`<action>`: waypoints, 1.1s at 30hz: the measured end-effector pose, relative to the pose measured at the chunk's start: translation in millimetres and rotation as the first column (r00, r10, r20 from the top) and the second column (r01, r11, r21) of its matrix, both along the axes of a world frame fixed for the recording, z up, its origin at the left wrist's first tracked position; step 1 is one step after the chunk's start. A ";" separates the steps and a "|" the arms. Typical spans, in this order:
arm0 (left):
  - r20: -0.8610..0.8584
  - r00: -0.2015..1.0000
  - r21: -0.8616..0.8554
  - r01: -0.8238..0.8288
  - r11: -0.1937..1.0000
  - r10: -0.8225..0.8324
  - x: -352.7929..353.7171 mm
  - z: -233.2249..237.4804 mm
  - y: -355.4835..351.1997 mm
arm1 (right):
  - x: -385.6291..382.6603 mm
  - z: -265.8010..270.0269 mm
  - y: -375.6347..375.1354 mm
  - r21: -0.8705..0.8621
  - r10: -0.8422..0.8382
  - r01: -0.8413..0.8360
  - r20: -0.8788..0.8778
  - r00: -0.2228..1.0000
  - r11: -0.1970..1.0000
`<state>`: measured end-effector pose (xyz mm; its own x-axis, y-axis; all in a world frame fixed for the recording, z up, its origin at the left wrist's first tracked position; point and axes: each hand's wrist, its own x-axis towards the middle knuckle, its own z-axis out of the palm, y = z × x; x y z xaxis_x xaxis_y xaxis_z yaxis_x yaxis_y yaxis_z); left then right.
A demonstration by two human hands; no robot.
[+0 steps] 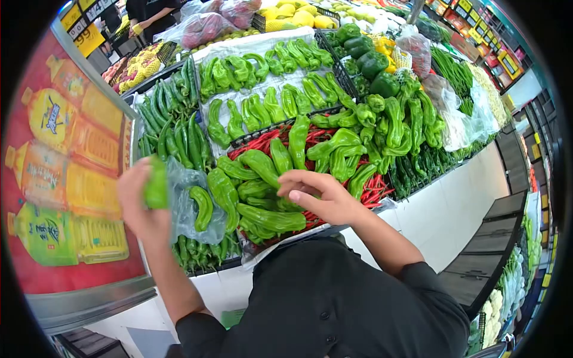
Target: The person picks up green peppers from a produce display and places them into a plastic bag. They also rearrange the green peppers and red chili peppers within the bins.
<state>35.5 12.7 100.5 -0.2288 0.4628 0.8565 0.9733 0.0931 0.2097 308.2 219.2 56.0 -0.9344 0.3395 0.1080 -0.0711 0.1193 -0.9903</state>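
Observation:
My left hand (140, 203) grips a green pepper (157, 184) together with the mouth of a thin clear plastic bag (185, 206). One long green pepper (203, 207) lies inside the bag. My right hand (319, 194) hovers over the pile of long wrinkled green peppers (262, 197), fingers curled and apart, holding nothing I can see. Red chillies (373, 194) lie under and beside the pile.
The produce stand slopes away: dark slim peppers (173, 128) at left, bell peppers (370, 59) and yellow fruit (295, 15) behind, bagged goods at right. A red drinks poster (59, 173) stands at left. Another person (149, 15) stands far back. Grey floor at right.

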 end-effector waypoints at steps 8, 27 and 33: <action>-0.045 0.900 -0.084 0.430 0.899 -0.434 103.7 -62.5 84.0 | -5.6 -8.3 -10.8 -0.471 0.052 -0.063 -0.036 0.998 0.880; 0.467 0.875 -0.327 0.039 0.944 0.126 65.1 -124.1 24.1 | -127.4 -6.6 169.5 -0.038 -0.287 0.288 0.038 0.957 0.957; 0.515 0.847 -0.365 0.078 0.928 0.131 57.6 -135.1 22.5 | -208.2 -53.4 257.3 0.047 -0.348 0.345 0.125 0.929 0.938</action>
